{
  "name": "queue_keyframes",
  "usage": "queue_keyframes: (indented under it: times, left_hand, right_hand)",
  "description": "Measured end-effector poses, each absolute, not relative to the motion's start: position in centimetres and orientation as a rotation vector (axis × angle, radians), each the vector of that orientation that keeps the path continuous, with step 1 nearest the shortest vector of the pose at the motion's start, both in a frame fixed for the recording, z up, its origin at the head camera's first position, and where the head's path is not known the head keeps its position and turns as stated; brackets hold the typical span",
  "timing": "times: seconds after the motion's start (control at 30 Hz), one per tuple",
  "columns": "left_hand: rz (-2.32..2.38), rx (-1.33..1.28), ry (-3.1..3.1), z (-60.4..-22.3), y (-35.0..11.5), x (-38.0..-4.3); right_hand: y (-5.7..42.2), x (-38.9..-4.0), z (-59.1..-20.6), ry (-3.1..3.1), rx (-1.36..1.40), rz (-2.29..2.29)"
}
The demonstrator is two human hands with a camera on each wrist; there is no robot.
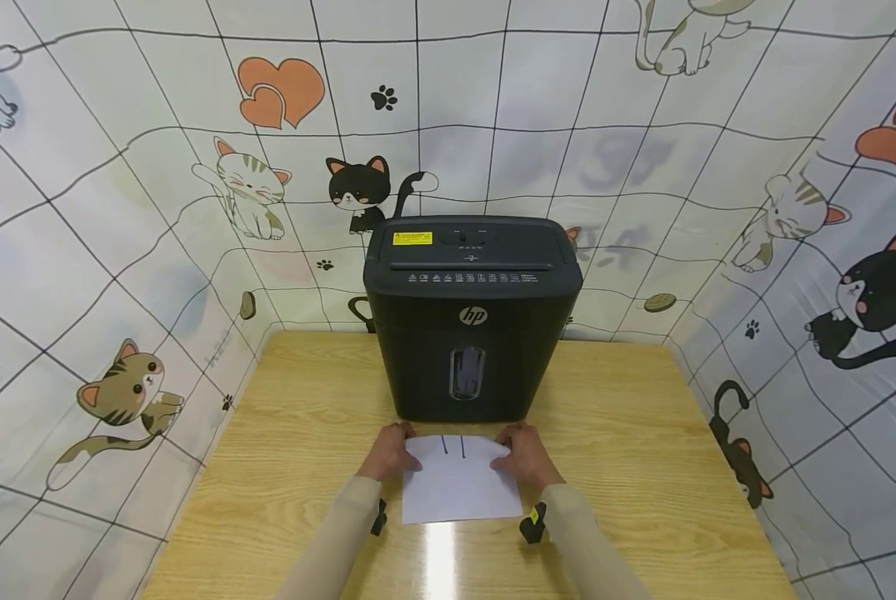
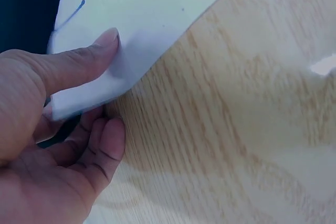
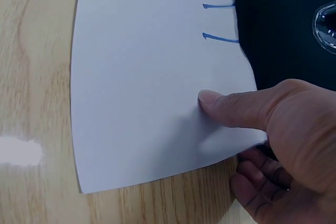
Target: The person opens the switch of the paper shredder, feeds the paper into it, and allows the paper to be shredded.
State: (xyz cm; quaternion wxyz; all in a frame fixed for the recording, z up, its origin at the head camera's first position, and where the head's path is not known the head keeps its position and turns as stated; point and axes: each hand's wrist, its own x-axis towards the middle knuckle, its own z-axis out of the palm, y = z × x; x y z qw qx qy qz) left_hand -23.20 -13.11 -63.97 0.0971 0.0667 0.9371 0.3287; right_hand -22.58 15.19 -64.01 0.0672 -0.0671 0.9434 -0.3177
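A white sheet of paper (image 1: pixel 458 487) with two short dark blue pen lines at its far edge is held between both hands, just in front of a black HP paper shredder (image 1: pixel 425 358). My left hand (image 1: pixel 392 452) pinches the far left corner, thumb on top and fingers curled underneath. At the far right corner my right hand (image 1: pixel 528 454) pinches the sheet the same way. In the right wrist view the paper (image 3: pixel 142 87) bows slightly, and the shredder (image 3: pixel 283 30) stands right beyond its marked edge. The left fingertips (image 2: pixel 111 137) show below the paper.
The shredder stands upright at the back of the wooden table (image 1: pixel 297 467), its feed slot on top and a small window (image 1: pixel 466 373) in front. A cloth with cat drawings (image 1: pixel 530 125) hangs behind and at both sides. A light reflection lies on the near tabletop.
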Motion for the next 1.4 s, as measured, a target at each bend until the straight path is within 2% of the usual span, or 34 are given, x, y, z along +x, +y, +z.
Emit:
queue_keyframes:
  times: [0.43, 0.83, 1.0, 1.4]
  left_hand:
    - [1.058, 0.152, 2.693, -63.6, -13.9, -22.5]
    - [1.368, 0.166, 2.637, -63.5, -15.7, -22.1]
    - [1.516, 0.113, 2.572, -62.7, -16.0, -22.2]
    - [1.742, 0.043, 2.492, -58.3, -15.6, -22.4]
  right_hand:
    - [16.2, -22.4, -63.5, 2.716, -0.074, -1.032]
    - [18.8, -22.5, -62.5, 2.646, -0.212, -1.194]
    - [19.1, -22.4, -61.1, 2.701, -0.261, -1.216]
    - [19.2, -22.2, -56.0, 2.644, -0.104, -1.349]
